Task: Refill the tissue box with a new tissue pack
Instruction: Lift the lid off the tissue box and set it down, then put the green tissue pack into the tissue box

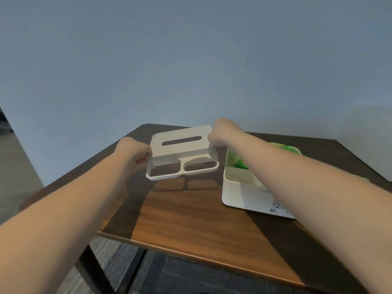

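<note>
A white tissue box lid (pixel 182 150), with a long slot on top and two open compartments along its front, hangs above the table. My left hand (pixel 132 152) grips its left edge and my right hand (pixel 222 134) grips its right edge. To the right, the white tissue box base (pixel 244 193) stands on the table. A green tissue pack (pixel 240 163) lies inside the base, partly hidden by my right forearm.
The dark wooden table (pixel 191 219) stands against a plain blue-grey wall. Its near edge runs across the lower part of the view, with a black leg and dark floor below. The lid casts a shadow on the tabletop beneath it.
</note>
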A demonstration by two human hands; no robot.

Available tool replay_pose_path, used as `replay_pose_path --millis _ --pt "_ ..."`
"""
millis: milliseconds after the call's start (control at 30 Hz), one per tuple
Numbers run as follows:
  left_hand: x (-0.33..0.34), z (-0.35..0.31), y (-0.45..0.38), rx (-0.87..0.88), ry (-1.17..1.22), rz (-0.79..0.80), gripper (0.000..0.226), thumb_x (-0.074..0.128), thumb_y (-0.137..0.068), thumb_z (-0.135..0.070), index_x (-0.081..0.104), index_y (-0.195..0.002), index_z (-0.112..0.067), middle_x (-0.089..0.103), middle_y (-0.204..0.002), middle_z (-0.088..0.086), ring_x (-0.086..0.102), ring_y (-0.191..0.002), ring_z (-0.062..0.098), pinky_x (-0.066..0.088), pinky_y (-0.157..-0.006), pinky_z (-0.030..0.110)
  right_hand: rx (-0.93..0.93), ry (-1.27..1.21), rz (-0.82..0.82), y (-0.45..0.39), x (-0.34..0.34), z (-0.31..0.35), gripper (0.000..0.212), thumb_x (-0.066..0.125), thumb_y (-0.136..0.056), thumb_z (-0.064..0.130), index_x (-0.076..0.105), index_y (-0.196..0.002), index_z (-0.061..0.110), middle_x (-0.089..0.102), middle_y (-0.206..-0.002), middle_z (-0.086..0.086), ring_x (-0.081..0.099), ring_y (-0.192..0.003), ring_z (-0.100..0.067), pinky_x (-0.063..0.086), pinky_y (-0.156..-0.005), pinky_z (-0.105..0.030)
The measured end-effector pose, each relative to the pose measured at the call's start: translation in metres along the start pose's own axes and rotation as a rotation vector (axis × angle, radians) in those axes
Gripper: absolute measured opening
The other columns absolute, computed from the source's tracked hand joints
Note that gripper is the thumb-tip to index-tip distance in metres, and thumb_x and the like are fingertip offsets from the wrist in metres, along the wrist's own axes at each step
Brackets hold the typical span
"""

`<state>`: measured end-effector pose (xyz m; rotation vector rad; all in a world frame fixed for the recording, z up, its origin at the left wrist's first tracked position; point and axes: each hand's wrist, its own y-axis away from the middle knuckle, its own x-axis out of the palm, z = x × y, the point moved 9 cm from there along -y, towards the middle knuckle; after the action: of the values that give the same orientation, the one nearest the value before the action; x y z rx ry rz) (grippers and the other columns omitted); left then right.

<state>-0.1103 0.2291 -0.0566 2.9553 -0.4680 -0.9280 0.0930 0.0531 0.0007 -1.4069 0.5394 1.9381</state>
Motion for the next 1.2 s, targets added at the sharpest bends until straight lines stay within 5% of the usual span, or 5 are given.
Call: replay_pose_path --millis 367,667,1000,1100,1200 --pt "0.013 0.051 -0.046 -0.043 -0.167 0.003 0.005 0.069 -0.065 -0.005 0.066 -0.068 -0.003 0.06 -0.072 0.018 0.063 -0.066 0.031 0.057 -0.084 0.04 0.019 0.299 0.255 -0.017 0.065 0.018 0.035 0.059 -0.086 0.011 0.053 -0.052 0.008 0.046 -0.022 -0.002 0.048 -0.044 -0.019 0.038 -0.047 -0.024" --pt "0.027 0.046 -0.044 0.033 -0.204 0.003 0.018 0.068 -0.08 -0.013 0.071 -0.085 0.004 0.068 -0.085 0.021 0.071 -0.089 0.033 0.059 -0.087 0.045 0.08 0.376 0.462 -0.02 0.103 0.005 0.034 0.063 -0.088 0.021 0.053 -0.058 0.006 0.054 -0.062 -0.007 0.048 -0.054 -0.021 0.043 -0.061 -0.027" --pt "0.023 0.006 -0.02 0.24 -0.309 -0.062 0.009 0.059 -0.088 -0.017 0.062 -0.091 -0.009 0.061 -0.087 0.008 0.057 -0.076 0.022 0.05 -0.068 0.034 -0.05 -0.015 0.213 -0.008 0.066 0.019 0.029 0.053 -0.085 0.001 0.044 -0.059 0.01 0.052 -0.054 -0.007 0.048 -0.048 -0.018 0.041 -0.046 -0.025" --pt "0.026 -0.009 -0.009 0.279 -0.269 -0.04 0.012 0.059 -0.087 -0.018 0.066 -0.091 -0.008 0.066 -0.092 0.009 0.062 -0.087 0.026 0.057 -0.082 0.038 0.009 0.063 0.223 0.001 0.055 0.019 0.029 0.044 -0.083 0.0 0.05 -0.055 0.006 0.054 -0.036 -0.006 0.047 -0.045 -0.02 0.036 -0.044 -0.024" --pt "0.034 -0.03 0.009 0.32 -0.209 0.022 0.012 0.058 -0.085 -0.018 0.066 -0.086 -0.009 0.067 -0.087 0.008 0.065 -0.09 0.027 0.058 -0.085 0.041 -0.043 0.039 0.101 0.006 0.023 0.014 0.025 0.045 -0.079 0.001 0.056 -0.058 0.007 0.059 -0.057 -0.008 0.051 -0.047 -0.023 0.039 -0.049 -0.023"
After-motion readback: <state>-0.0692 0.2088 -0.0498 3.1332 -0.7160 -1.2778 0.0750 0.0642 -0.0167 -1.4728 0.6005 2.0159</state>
